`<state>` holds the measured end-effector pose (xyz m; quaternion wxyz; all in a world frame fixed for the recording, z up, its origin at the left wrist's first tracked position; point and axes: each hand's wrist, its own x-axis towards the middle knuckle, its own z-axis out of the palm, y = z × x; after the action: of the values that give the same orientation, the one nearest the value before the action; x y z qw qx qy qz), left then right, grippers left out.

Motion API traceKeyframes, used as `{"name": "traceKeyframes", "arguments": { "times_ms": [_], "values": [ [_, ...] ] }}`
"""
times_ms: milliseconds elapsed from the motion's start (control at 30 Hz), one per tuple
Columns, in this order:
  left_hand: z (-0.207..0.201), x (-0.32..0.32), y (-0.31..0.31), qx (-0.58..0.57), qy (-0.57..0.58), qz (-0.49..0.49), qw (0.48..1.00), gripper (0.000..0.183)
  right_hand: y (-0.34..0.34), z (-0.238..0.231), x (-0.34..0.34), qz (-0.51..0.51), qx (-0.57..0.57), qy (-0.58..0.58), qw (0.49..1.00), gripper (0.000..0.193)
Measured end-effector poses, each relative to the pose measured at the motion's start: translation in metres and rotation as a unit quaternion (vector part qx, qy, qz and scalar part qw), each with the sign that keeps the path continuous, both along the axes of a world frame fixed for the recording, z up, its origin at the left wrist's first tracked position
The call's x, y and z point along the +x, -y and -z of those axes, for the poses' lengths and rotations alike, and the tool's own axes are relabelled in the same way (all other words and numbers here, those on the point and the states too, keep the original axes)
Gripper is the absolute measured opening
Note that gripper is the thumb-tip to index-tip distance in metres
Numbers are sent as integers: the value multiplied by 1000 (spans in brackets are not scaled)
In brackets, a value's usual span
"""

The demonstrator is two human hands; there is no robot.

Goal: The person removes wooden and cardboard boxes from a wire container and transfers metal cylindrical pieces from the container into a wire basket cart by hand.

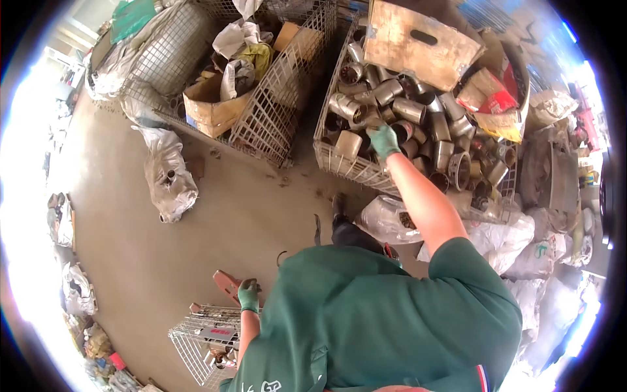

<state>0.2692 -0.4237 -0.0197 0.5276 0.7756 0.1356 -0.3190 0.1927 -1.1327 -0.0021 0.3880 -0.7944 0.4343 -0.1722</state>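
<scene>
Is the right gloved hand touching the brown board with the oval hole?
Apart: the head view shows metal tubes between the right hand and the brown board.

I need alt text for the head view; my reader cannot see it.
A person's green-gloved right hand is among metal tubes in a wire cage. The left hand, also gloved, is beside a reddish piece and a smaller wire basket. A bag lies on the floor.

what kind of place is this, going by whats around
Probably a warehouse or workshop handling metal parts: a wire cage is heaped with short metal cylinders, another wire cage stands beside it, and a pale sack lies on the floor.
</scene>
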Motion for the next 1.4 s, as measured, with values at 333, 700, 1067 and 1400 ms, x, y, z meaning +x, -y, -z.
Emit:
{"name": "traceKeyframes", "arguments": {
  "times_ms": [333, 700, 1067, 1400],
  "values": [
    [-93, 81, 215, 10, 37, 109, 993, 27, 19, -31, 123, 125, -85, -201, 968, 80],
    [-125, 158, 364, 32, 116, 341, 932, 25, 69, -44, 118, -153, -24, -253, 955, 88],
    [-110, 179, 660, -76, 279, 657, 696, 27, -3, -81, -100, 320, 640, 441, 542, 49],
    [-60, -3, 886, -83, 584, 802, 99, 38, -220, -148, -182, 566, 334, 619, 430, 57]
  ]
}}
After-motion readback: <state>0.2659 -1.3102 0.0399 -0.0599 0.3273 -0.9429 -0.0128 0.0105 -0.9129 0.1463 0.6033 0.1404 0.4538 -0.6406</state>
